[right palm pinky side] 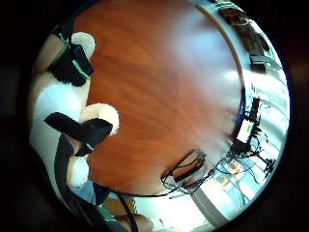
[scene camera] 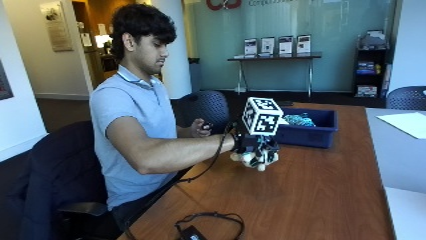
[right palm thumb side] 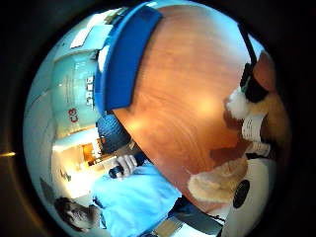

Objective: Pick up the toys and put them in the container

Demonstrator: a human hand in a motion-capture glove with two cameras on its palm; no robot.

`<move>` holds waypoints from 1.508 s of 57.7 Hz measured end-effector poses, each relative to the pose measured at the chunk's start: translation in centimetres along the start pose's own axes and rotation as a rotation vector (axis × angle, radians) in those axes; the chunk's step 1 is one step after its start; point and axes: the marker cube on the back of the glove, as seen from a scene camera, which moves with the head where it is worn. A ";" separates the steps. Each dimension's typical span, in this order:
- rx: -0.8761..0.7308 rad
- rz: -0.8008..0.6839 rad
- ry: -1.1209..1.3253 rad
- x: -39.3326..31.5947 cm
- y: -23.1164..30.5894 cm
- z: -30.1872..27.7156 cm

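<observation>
In the outside view my gloved right hand (scene camera: 249, 142) grips a cream and white plush toy (scene camera: 257, 159) and holds it in the air above the wooden table (scene camera: 306, 195). The toy hangs below the palm, a short way in front of the blue container (scene camera: 314, 135). A teal toy (scene camera: 299, 120) lies inside the container. The little finger side palm view shows the plush toy (right palm pinky side: 57, 100) pressed against the palm, with strapped fingers (right palm pinky side: 73, 64) curled round it. The thumb side view shows the plush toy (right palm thumb side: 221, 180) and the blue container (right palm thumb side: 125, 60) across the table.
A black cable with a small device (scene camera: 200, 227) lies near the table's front edge, seen too as the cable (right palm pinky side: 186, 168) in the little finger side view. The person's bare left hand (scene camera: 198, 127) holds a small dark object. A white sheet (scene camera: 406, 122) lies at the far right.
</observation>
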 end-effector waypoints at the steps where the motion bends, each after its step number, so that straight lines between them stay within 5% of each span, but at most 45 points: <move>1: 0.007 -0.004 -0.003 -0.3 -0.3 -0.4; 31: 0.218 -0.173 -0.054 -14.1 -14.4 -14.1; 49: 0.180 -0.151 -0.008 -19.2 -21.5 -14.9; 58: 0.030 -0.093 0.016 -18.1 -21.7 -12.9; 87: 0.083 -0.081 -0.005 -8.2 -14.5 -11.3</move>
